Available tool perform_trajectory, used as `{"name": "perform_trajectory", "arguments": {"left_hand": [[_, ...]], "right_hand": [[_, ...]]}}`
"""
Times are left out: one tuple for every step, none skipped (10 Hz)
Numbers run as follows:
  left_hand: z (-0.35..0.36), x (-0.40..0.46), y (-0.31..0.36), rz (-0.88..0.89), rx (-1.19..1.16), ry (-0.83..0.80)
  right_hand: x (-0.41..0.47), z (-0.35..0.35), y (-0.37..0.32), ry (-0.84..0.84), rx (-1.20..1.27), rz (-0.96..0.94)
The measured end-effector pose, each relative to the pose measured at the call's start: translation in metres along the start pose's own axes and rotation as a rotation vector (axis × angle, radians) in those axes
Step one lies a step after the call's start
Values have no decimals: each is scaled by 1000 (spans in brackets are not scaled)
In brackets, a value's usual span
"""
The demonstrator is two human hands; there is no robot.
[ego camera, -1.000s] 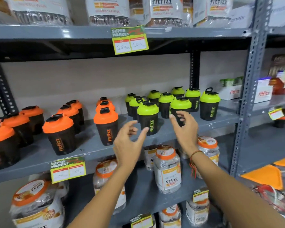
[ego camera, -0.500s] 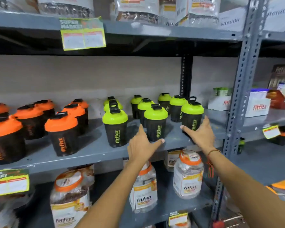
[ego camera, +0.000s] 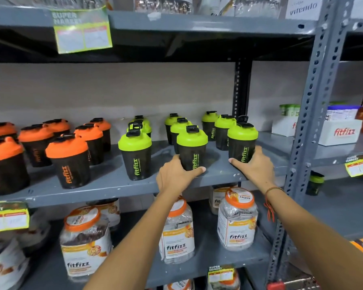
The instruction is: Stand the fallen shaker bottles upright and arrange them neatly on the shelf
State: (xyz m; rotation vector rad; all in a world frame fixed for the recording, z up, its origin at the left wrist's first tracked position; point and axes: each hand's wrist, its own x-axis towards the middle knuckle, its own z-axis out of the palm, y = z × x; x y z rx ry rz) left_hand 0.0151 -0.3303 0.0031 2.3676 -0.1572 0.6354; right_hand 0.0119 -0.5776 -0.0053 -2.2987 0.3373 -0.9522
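Black shaker bottles stand upright on the grey middle shelf (ego camera: 105, 185): orange-lidded ones (ego camera: 68, 162) on the left, green-lidded ones on the right in three short rows. My left hand (ego camera: 174, 177) wraps the base of the front middle green-lidded shaker (ego camera: 192, 148). At the front right, my right hand (ego camera: 255, 167) holds the base of another green-lidded shaker (ego camera: 241, 142). A third front green-lidded shaker (ego camera: 135, 156) stands free to the left. No fallen bottle shows.
Clear jars with orange lids (ego camera: 237, 218) fill the shelf below. A perforated grey upright post (ego camera: 306, 130) stands close to my right hand. White fitfizz boxes (ego camera: 342, 131) sit on the neighbouring shelf. Price tags hang from shelf edges (ego camera: 82, 30).
Both hands moved forward from open reaching to gripping the bases of two front green-lidded shakers. The view shifted right and closer to the shelf.
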Motion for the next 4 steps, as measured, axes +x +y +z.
{"name": "perform_trajectory", "arguments": {"left_hand": [[-1, -2, 1, 2, -5, -3], [-3, -6, 5, 6, -8, -20], [-7, -8, 4, -10, -9, -16], [-7, -15, 0, -3, -3, 2]], "right_hand": [[-2, -2, 0, -4, 12, 4], [-1, -1, 2, -14, 19, 0], [-5, -6, -3, -30, 46, 16], [-9, -8, 2, 39, 64, 32]]}}
